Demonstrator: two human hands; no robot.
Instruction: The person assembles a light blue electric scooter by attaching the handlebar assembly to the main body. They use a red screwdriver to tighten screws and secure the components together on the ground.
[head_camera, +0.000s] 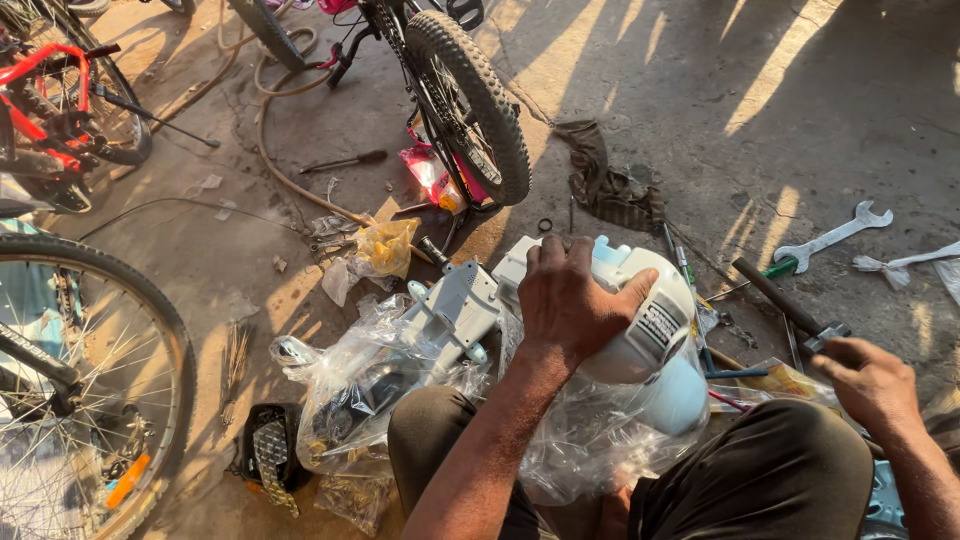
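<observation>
White shell under left hand, palm down, fingers spread gripping its top | right hand curled round dark tool | plastic wrap beneath

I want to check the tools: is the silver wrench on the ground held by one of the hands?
No, the silver wrench lies alone on the concrete, apart from the right hand and the left hand.

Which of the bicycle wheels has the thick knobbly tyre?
The upright wheel at top centre, whose black tyre has chunky tread blocks. The spoked wheel at lower left has a thin, smooth tyre.
</observation>
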